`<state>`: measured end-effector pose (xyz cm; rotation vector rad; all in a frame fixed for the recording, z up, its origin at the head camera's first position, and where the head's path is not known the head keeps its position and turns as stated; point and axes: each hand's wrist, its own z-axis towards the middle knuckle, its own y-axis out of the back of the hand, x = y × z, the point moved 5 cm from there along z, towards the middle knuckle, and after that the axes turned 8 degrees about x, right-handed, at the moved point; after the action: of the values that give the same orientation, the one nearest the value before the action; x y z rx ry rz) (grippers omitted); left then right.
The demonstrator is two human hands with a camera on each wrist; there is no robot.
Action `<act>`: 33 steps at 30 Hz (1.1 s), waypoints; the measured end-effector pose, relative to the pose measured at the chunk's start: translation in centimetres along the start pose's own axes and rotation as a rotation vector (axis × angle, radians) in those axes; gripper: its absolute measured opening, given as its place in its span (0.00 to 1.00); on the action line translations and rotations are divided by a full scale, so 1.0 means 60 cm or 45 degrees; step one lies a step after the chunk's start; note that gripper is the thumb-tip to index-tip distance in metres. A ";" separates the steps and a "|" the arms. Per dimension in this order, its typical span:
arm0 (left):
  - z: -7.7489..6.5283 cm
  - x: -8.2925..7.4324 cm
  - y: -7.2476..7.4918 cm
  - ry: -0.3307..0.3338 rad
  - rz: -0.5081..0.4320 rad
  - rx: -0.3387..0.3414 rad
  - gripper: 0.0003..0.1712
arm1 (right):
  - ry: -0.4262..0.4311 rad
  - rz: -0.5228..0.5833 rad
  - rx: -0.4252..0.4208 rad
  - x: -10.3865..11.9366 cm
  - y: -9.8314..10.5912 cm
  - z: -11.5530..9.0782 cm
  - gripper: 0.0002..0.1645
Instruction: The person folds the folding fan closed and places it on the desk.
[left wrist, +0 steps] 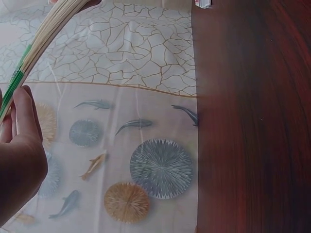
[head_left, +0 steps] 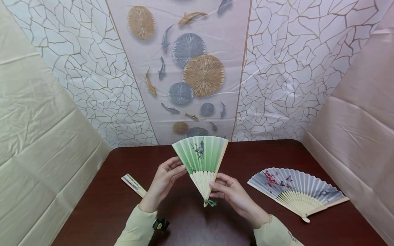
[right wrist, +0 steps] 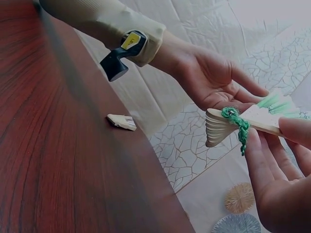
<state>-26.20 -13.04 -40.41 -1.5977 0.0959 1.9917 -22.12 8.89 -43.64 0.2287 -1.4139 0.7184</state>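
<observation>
A green folding fan [head_left: 204, 160] with pale wooden ribs and a dark printed motif stands partly spread, held up above the table. My left hand [head_left: 166, 179] pinches its left edge between thumb and fingers. On the opposite side, my right hand [head_left: 232, 194] grips the outer rib low down, near the pivot. A green knotted cord [right wrist: 237, 125] hangs from the pivot end, clearest in the right wrist view. From the left wrist, the fan [left wrist: 46, 36] appears nearly edge-on, its ribs bunched together.
A grey folding fan [head_left: 303, 191] with red blossoms lies spread at the right of the dark wooden table [head_left: 101, 208]. A closed pale fan [head_left: 133, 184] lies at the left, partly behind my left arm. Patterned cloth [head_left: 197, 130] hangs along the back edge.
</observation>
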 end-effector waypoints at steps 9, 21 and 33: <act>0.000 0.004 0.001 0.066 0.065 0.037 0.19 | -0.026 -0.025 0.019 -0.009 -0.009 0.004 0.16; -0.005 0.004 0.006 0.078 0.051 0.104 0.17 | -0.087 -0.053 0.037 -0.018 -0.018 0.010 0.19; -0.007 0.007 0.001 0.050 -0.014 0.225 0.19 | -0.082 -0.068 0.118 -0.021 -0.018 0.007 0.15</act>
<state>-25.91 -13.10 -40.90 -1.5206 0.2701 1.8874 -21.82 7.44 -44.47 0.3635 -1.4317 0.7384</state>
